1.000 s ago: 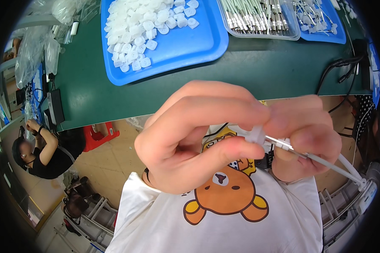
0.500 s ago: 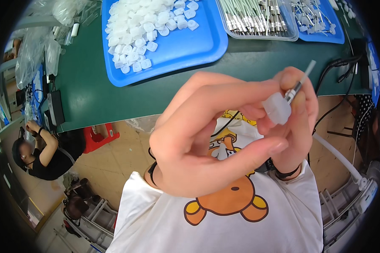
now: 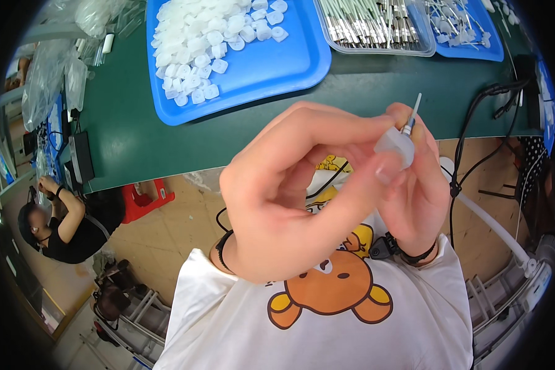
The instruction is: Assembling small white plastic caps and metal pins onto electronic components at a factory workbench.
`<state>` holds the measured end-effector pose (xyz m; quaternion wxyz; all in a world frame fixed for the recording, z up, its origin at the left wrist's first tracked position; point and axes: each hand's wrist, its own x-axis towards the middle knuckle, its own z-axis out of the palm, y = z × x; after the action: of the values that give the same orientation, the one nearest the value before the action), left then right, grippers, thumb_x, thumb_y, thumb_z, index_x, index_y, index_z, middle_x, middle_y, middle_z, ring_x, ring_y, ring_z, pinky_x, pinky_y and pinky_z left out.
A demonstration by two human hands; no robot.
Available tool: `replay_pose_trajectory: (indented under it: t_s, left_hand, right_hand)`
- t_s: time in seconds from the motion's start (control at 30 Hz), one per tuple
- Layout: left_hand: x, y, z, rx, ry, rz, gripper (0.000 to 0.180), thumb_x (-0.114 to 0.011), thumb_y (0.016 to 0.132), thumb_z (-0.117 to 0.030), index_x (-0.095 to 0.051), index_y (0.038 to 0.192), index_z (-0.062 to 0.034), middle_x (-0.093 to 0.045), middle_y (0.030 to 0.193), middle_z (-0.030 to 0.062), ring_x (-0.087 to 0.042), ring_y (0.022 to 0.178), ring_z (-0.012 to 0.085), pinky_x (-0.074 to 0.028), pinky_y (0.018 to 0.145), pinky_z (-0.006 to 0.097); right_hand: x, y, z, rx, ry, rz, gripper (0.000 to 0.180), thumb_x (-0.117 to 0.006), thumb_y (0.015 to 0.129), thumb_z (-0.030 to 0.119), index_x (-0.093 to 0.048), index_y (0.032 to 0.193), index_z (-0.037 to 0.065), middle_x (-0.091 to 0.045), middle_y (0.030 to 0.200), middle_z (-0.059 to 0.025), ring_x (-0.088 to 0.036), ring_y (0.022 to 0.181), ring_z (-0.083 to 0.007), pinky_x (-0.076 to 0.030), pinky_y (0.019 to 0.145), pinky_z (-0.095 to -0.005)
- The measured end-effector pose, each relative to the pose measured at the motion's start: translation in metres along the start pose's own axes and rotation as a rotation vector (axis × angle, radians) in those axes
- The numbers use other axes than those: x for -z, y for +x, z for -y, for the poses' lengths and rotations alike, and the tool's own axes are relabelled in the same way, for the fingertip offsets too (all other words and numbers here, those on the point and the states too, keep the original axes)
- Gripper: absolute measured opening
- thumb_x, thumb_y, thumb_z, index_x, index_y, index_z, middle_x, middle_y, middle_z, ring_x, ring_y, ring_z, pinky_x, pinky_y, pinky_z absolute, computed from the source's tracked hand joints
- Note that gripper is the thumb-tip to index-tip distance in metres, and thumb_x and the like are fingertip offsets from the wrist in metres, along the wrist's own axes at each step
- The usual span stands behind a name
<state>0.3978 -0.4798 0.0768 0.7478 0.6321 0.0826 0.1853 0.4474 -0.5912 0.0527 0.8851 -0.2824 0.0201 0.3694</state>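
Observation:
Close in front of my chest, both hands meet around a small translucent white plastic cap [image 3: 396,147]. My left hand [image 3: 256,197] is curled, its thumb and fingers closed on the cap from the left. Pinched in the fingers of my right hand [image 3: 422,188] is a thin stick with a metal collar [image 3: 415,111], its pale tip pointing up. The collar end meets the cap; how deep it sits inside cannot be seen. Parts of the right fingers are hidden behind the cap and left thumb.
Beyond my hands, a blue tray [image 3: 283,68] holds many similar caps on the green table [image 3: 123,135]. Right of it stand a clear box [image 3: 382,52] of metal-collared sticks and another blue tray [image 3: 475,54] with capped sticks. Black cables [image 3: 468,123] hang right. A person [image 3: 68,222] sits left.
The cap and stick have shifted slightly left, and the stick stands more upright. My left thumb has come up onto the cap; my right hand has moved left with the stick.

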Motion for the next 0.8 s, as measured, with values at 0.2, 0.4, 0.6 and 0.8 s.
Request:
replay_pose_trajectory:
  t_s: [0.2, 0.4, 0.6, 0.8]
  left_hand:
    - [0.005, -0.001, 0.002, 0.051, -0.104, 0.001, 0.009, -0.052, 0.073, -0.002, -0.052, 0.08, 0.0043, -0.052, 0.075, 0.0101, -0.05, 0.062, 0.012, -0.041, 0.055, 0.022]
    - [0.012, 0.0, 0.005, 0.127, -0.189, 0.08, 0.011, -0.049, 0.076, -0.007, -0.051, 0.076, 0.0037, -0.05, 0.071, 0.0085, -0.047, 0.06, 0.0102, -0.039, 0.052, 0.02]
    - [0.004, 0.001, 0.004, 0.159, -0.285, 0.043, 0.018, -0.05, 0.071, -0.007, -0.046, 0.084, 0.0042, -0.05, 0.075, 0.0075, -0.048, 0.065, 0.0103, -0.04, 0.056, 0.022]
    - [0.004, -0.001, 0.005, 0.282, -0.344, 0.004, 0.019, -0.048, 0.069, -0.007, -0.045, 0.085, 0.0036, -0.05, 0.079, 0.0068, -0.048, 0.067, 0.0093, -0.038, 0.059, 0.021]
  right_hand:
    - [-0.001, 0.0, -0.001, -0.037, 0.027, 0.066, 0.018, -0.039, 0.083, 0.013, -0.045, 0.089, -0.002, -0.052, 0.078, -0.0087, -0.052, 0.058, -0.0117, -0.041, 0.05, -0.0235]
    - [0.005, 0.001, -0.005, -0.056, 0.049, 0.089, 0.017, -0.039, 0.083, 0.013, -0.045, 0.089, -0.002, -0.051, 0.079, -0.0087, -0.051, 0.058, -0.0114, -0.041, 0.05, -0.0231]
    - [0.005, 0.002, -0.003, -0.103, 0.059, 0.066, 0.02, -0.04, 0.083, 0.014, -0.045, 0.093, -0.002, -0.054, 0.076, -0.0088, -0.051, 0.057, -0.0111, -0.039, 0.049, -0.0225]
    - [0.001, 0.001, -0.005, -0.107, 0.054, -0.025, 0.02, -0.04, 0.083, 0.014, -0.045, 0.094, -0.003, -0.055, 0.076, -0.0094, -0.051, 0.057, -0.0115, -0.039, 0.049, -0.0226]
